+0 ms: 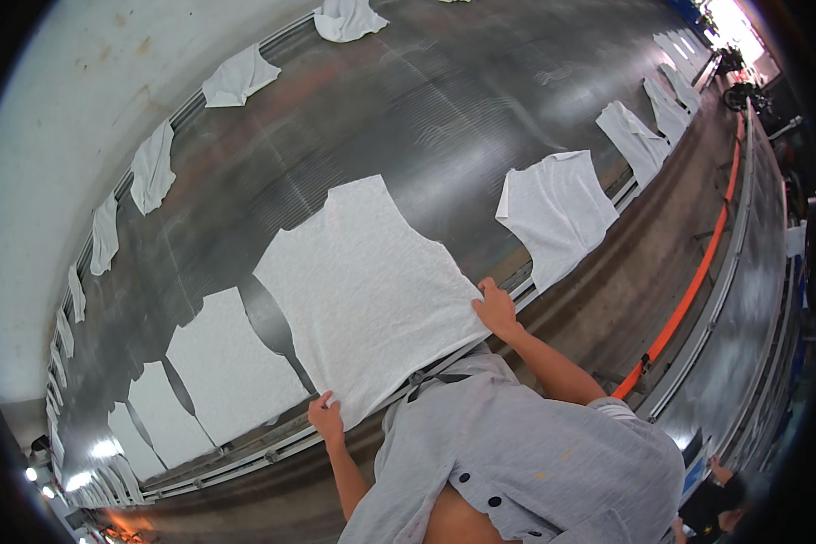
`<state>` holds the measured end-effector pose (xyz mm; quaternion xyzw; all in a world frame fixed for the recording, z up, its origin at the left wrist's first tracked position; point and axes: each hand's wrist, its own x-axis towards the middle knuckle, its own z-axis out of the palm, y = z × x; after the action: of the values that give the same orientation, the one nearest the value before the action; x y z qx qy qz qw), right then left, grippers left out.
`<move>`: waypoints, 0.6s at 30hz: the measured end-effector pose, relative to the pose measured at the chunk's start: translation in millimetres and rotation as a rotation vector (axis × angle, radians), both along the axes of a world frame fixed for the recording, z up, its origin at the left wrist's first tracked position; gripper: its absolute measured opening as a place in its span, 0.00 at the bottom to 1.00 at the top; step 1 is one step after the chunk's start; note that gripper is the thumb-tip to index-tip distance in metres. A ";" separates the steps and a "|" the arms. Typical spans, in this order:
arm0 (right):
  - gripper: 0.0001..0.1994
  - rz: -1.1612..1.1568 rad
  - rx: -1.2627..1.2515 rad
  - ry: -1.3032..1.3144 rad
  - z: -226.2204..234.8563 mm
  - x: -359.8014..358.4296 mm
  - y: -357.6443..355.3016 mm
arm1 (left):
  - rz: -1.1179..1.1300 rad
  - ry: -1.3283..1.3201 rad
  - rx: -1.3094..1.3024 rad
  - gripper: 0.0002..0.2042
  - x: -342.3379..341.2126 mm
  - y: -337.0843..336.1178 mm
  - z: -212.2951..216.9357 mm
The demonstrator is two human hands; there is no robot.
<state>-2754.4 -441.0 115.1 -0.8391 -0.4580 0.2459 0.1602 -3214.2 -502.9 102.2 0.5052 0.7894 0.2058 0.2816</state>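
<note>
A light grey fabric garment panel [372,281] lies spread over the near edge of a long dark table [335,127], its cut-out neck and armhole side facing away from me. My left hand [325,417] pinches its near left corner. At the near right corner, my right hand [496,308] grips the cloth, thumb raised along the edge. The panel looks mostly flat, with slight ripples by my left hand. To its left lies a similar flat panel [236,367]; to its right, a rumpled panel [562,213] hangs partly over the edge.
More panels line the near edge, and several crumpled pieces [242,76] lie along the far edge by a pale wall [72,136]. A metal rail runs along the table's near side. Behind an orange rail [689,299] at the right is another table; a person [725,503] is at lower right.
</note>
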 end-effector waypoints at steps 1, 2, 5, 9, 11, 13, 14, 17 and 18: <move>0.15 0.009 -0.018 -0.058 -2.4 -1.6 1.2 | -0.043 0.048 0.015 0.16 3.4 4.1 -1.7; 0.14 0.017 -0.035 -0.117 -5.0 -3.5 2.9 | -0.087 0.096 0.030 0.15 6.0 7.5 -2.7; 0.10 0.240 0.079 -0.257 3.3 -10.9 7.3 | -0.243 0.608 0.179 0.14 31.8 12.1 13.0; 0.13 0.688 -0.001 -0.038 12.8 -29.3 6.0 | -0.457 0.155 -0.002 0.17 40.3 12.0 -6.7; 0.18 0.653 -0.103 -0.123 0.7 -29.8 3.4 | -0.490 0.123 -0.153 0.20 53.7 20.8 -10.1; 0.20 0.572 -0.153 -0.279 -15.8 -25.8 3.6 | -0.499 0.288 -0.220 0.23 72.3 34.0 4.0; 0.22 0.543 -0.109 -0.355 -18.7 -25.3 6.4 | -0.517 0.418 -0.078 0.26 69.1 33.6 -4.3; 0.20 0.503 -0.267 -0.264 -12.5 -14.4 22.7 | -0.545 0.066 -0.415 0.22 53.1 56.1 -0.9; 0.18 0.472 -0.241 -0.219 -9.4 -10.5 27.5 | -0.478 0.010 -0.361 0.19 52.7 65.3 4.7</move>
<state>-2765.0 -413.5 105.7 -0.7440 -0.6226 0.2369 -0.0528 -3161.5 -437.6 106.9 0.6196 0.6732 -0.0125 0.4035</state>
